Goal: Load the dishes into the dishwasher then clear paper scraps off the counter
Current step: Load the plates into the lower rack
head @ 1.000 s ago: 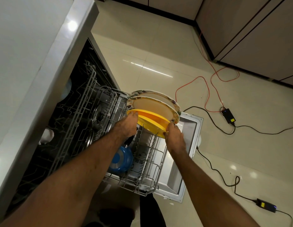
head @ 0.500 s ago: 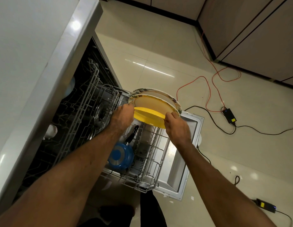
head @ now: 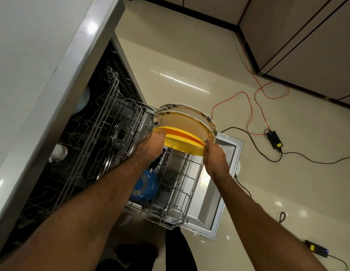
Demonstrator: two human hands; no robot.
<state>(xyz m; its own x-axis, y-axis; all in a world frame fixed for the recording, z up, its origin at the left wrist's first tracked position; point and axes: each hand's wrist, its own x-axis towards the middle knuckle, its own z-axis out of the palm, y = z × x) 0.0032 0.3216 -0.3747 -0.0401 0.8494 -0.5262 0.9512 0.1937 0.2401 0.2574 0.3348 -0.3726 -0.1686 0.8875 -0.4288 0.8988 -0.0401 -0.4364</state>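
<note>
The dishwasher stands open with its lower rack pulled out over the door. Two cream plates with patterned rims stand on edge at the rack's far end. Two yellow plates stand just in front of them. My left hand grips the left edge of the nearest yellow plate. My right hand grips its right edge. A blue pot lid lies in the rack under my left forearm.
The grey counter runs along the left above the upper rack. Orange and black cables with power adapters lie on the tiled floor to the right. Brown cabinets fill the top right. Small white scraps lie by the door's corner.
The yellow plates dipped half a second ago with both hands closer together, and now stand spread apart again with a gap between them. Both hands stay on the nearest yellow plate's edges.
</note>
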